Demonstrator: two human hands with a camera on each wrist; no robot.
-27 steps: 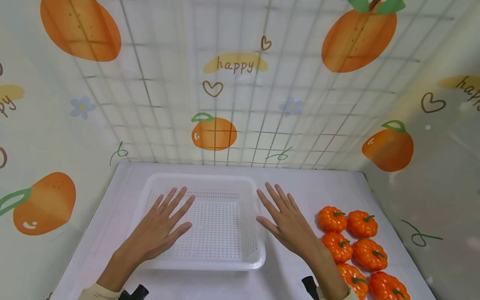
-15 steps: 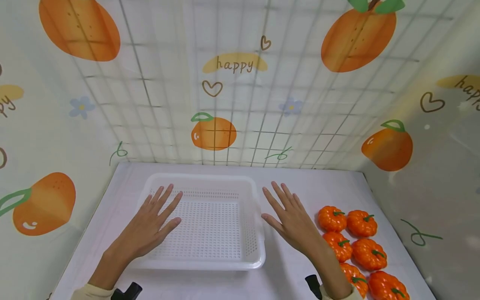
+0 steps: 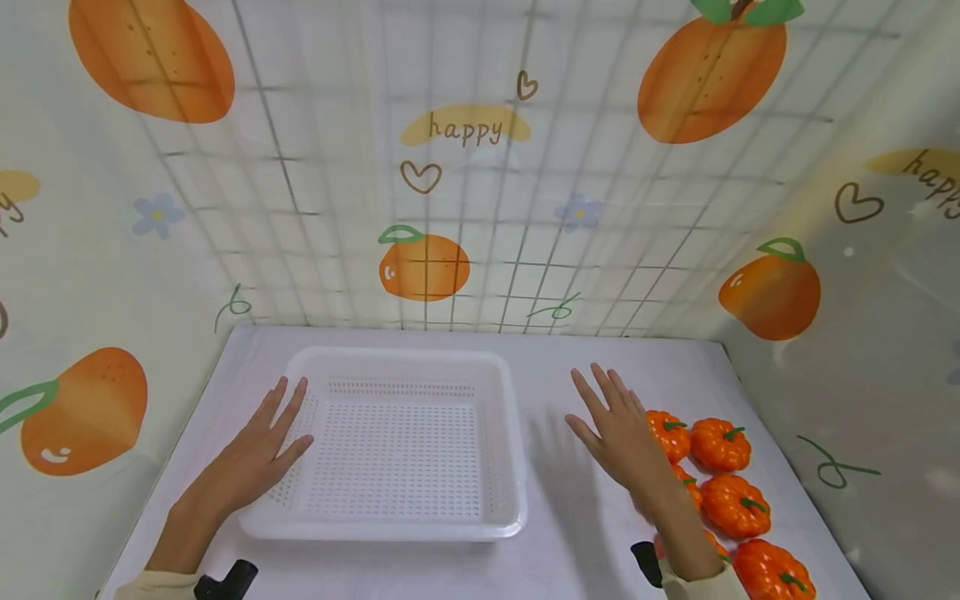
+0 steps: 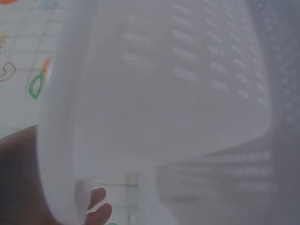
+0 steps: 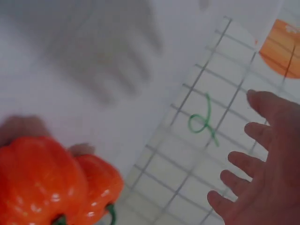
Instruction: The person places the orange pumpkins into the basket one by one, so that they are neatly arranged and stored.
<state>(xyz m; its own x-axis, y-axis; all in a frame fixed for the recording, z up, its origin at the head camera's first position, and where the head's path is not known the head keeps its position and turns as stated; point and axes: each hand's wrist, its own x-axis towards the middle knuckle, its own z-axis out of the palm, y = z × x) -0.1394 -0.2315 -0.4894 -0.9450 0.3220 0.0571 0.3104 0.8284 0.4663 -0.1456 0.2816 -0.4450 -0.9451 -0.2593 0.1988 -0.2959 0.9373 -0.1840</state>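
Note:
In the head view a white perforated plastic basket (image 3: 412,531) sits left of the table's middle, with bare mesh floor showing. My left hand (image 3: 251,458), fingers straight and spread, overlaps the basket's left rim. The basket's wall (image 4: 117,122) fills most of the left wrist view and hides part of that hand. On the other side my right hand (image 3: 621,433) hovers with fingers extended, holding nothing. It covers part of the orange pumpkins (image 3: 735,506) with green stems, which stand in two columns. Two pumpkins (image 5: 42,183) show at lower left in the right wrist view.
A white cloth covers the table (image 3: 555,558). Translucent sheeting (image 3: 337,208) printed with oranges and "happy" rises at the back and both sides, with a wire grid behind it. The right hand's shadow (image 5: 117,56) falls on the table.
Both hands have moved apart: the left from over the basket to its left rim, the right further right toward the pumpkins. Basket and pumpkins stay put.

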